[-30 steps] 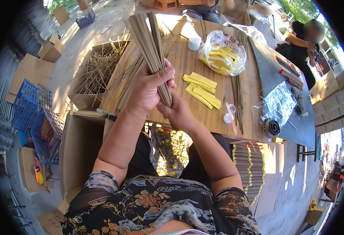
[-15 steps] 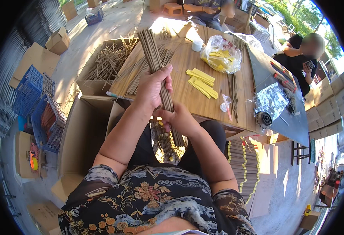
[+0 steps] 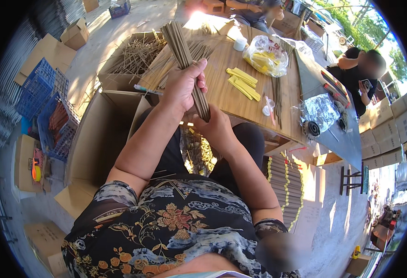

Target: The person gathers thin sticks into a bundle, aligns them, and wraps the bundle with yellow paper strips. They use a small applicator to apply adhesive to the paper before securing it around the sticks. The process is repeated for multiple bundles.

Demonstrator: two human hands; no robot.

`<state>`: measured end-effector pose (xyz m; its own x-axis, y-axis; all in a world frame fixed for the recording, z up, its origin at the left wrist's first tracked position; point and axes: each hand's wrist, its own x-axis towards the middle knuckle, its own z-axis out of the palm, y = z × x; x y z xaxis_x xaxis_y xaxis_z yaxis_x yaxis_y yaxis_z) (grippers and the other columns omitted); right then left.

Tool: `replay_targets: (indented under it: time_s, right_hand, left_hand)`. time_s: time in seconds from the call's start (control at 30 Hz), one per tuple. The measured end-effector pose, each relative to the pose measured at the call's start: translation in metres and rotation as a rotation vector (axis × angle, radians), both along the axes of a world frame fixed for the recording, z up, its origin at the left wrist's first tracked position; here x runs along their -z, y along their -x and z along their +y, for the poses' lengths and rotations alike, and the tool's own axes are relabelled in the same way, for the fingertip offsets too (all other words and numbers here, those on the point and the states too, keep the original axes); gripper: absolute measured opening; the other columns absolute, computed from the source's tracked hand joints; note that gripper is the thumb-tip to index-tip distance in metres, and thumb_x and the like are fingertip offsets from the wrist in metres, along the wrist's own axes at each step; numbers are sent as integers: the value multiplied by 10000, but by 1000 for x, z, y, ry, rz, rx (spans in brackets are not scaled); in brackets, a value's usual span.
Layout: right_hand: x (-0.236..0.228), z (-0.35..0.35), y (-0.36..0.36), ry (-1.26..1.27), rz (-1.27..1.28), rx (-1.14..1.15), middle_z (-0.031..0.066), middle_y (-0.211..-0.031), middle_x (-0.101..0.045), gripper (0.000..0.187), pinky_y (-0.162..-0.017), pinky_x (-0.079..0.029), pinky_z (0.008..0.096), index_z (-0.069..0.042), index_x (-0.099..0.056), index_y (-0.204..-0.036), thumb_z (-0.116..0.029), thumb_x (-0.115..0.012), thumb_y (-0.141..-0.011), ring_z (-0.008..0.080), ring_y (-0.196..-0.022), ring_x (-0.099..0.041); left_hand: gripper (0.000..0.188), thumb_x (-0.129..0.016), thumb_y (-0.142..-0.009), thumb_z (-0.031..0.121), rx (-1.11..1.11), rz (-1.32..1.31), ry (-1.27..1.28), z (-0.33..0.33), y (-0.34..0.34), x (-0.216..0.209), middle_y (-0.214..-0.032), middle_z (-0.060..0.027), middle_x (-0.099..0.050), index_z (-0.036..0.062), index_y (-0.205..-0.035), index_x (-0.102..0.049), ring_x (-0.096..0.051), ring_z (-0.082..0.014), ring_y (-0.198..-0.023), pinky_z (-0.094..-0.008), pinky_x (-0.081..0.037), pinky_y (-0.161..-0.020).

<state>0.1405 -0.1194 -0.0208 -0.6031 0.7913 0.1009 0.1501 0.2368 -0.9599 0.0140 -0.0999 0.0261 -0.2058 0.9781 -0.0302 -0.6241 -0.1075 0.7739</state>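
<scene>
1. Bundle of brown sticks (image 3: pixel 176 44), one: held aloft in front of the person, over the table's near side, tilted, its top leaning left and away.
2. Left hand (image 3: pixel 183 85): fingers wrapped closed around the bundle's middle, thumb uppermost.
3. Right hand (image 3: pixel 215 126): touching the bundle's lower end; several fingers are hidden, and from where I stand I cannot tell how far they close.
4. Handling note, my judgement: a snug left grip with the right palm square to the ends should keep the sticks even; slackness may let single ones slide.
5. Wooden table (image 3: pixel 222 103): bears yellow strips (image 3: pixel 244 83), loose sticks (image 3: pixel 277 102) and a clear plastic bag (image 3: pixel 266 55).
6. Cardboard box (image 3: pixel 115 82), left of the table: heaped with scattered sticks (image 3: pixel 136 55).
</scene>
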Motion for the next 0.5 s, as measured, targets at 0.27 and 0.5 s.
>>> replay_targets:
  time_s: [0.27,0.5]
  right_hand:
    - [-15,-15,-11,590,200,-254,21,-581,-472,141,-402,-396,235,-24,-446,-805,-122,-547,-815,104,-432,-465]
    - [8,-14,0,323,60,-157,20,-579,-466,104,-386,-387,238,-54,-459,-827,-119,-537,-803,112,-429,-453]
  left_hand:
    - [162,-631,-794,196,101,-79,-34,-11,8,13,-600,22,-478,90,-793,-508,-446,-60,-498,-221,-387,-466]
    - [179,-621,-807,202,107,-124,41,-16,16,14,-571,26,-464,102,-746,-486,-432,-59,-485,-219,-377,-463]
